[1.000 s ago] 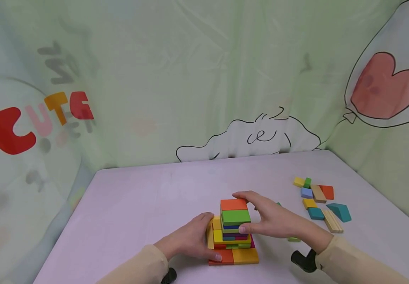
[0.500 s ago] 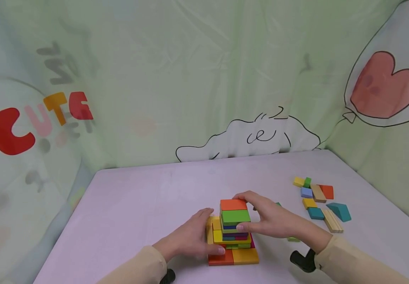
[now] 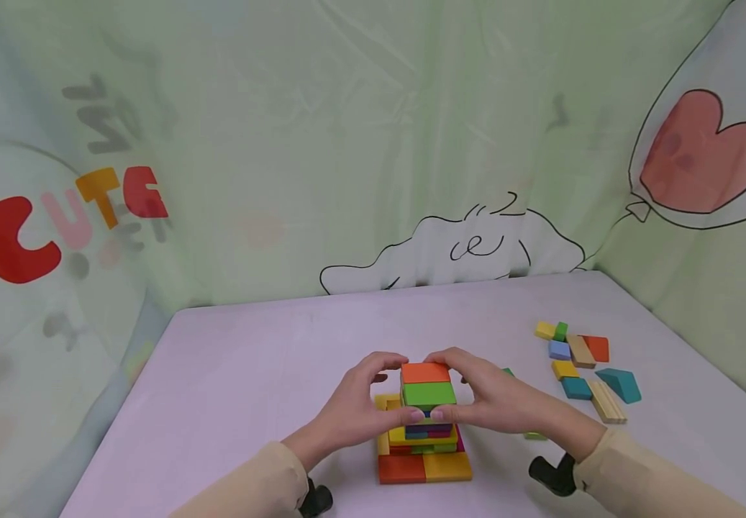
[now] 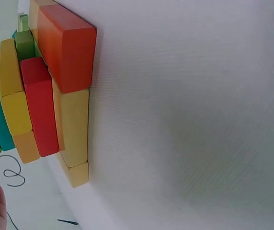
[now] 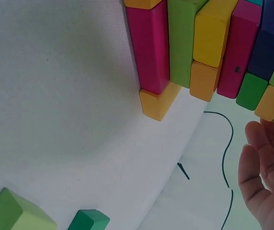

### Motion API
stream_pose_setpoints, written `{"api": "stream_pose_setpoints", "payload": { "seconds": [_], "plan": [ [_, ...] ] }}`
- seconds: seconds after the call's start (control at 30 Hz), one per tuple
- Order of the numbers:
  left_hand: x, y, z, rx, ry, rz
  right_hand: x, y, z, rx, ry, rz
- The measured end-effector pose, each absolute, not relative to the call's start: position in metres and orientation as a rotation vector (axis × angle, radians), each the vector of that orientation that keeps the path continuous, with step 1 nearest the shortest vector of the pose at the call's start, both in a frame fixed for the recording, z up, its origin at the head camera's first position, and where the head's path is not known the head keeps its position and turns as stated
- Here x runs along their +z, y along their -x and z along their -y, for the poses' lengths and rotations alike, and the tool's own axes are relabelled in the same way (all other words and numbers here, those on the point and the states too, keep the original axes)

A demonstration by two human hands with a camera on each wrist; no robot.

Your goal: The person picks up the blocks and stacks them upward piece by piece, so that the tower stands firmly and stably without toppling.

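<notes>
Left hand is now lifted from the base to the upper tiers; we are pinching the tower mid-table with both, right hand opposite, fingers curled. Many layers are standing; loose blocks are waiting, well apart, on the table.

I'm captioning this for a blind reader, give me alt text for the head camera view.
Two hands, left hand and right hand, grip the top of a stack of coloured blocks on a pale table. Loose blocks lie to the right.
</notes>
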State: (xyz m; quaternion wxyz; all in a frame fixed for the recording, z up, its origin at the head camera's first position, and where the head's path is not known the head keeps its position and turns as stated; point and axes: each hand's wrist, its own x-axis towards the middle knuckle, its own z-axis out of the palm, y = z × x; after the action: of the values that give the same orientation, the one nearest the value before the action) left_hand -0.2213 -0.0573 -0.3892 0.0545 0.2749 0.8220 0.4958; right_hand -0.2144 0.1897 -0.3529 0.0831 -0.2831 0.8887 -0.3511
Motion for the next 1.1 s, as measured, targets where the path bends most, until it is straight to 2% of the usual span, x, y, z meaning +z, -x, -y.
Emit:
{"api": "stream_pose_setpoints", "payload": {
  "seconds": [1.1],
  "plan": [
    [-0.3961, 0.2242, 0.0485, 1.576, -0.759, -2.415, -0.3495, 0.2139, -0.1906, -0.995, 0.859, -2.663]
  ]
}}
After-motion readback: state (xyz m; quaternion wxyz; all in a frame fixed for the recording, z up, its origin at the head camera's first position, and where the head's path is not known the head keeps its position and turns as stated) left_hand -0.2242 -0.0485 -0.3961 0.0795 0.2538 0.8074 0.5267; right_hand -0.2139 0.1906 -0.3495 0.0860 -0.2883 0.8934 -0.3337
